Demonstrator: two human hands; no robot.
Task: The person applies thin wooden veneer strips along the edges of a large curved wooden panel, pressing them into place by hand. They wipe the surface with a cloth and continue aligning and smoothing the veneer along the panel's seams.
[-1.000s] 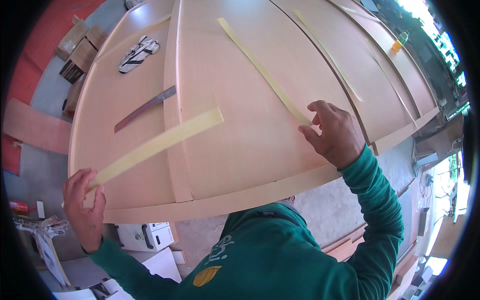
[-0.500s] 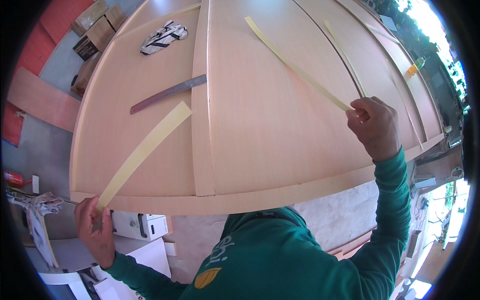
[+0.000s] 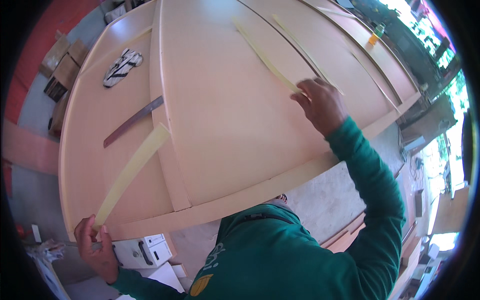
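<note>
My left hand [image 3: 97, 250] is at the near left corner of a large pale wood-grain panel [image 3: 240, 150]. Thumb and fingers pinch the near end of a wide pale-yellow strip [image 3: 131, 172], which slants up and right over the panel. Farther right, my right hand [image 3: 322, 102] hovers above the panel, its fingertips at the near end of a narrower pale-yellow strip [image 3: 262, 55]. That strip runs up and left and looks slightly blurred. A dark, flat metal blade-like bar [image 3: 132, 122] lies beyond the left strip, one end against a raised wooden batten [image 3: 167, 155].
On the panel are a crumpled black-and-white cloth [image 3: 122, 67], another thin strip [image 3: 305, 50] and a bottle with yellow contents [image 3: 376, 35] at the far right. Cardboard boxes [image 3: 65, 70] stand left. A white cabinet [image 3: 142, 252] is below the near edge.
The view has turned, so the panel sits tilted and shifted left. My right hand has moved left and slightly up with the narrow strip. My left hand still pinches the wide strip.
</note>
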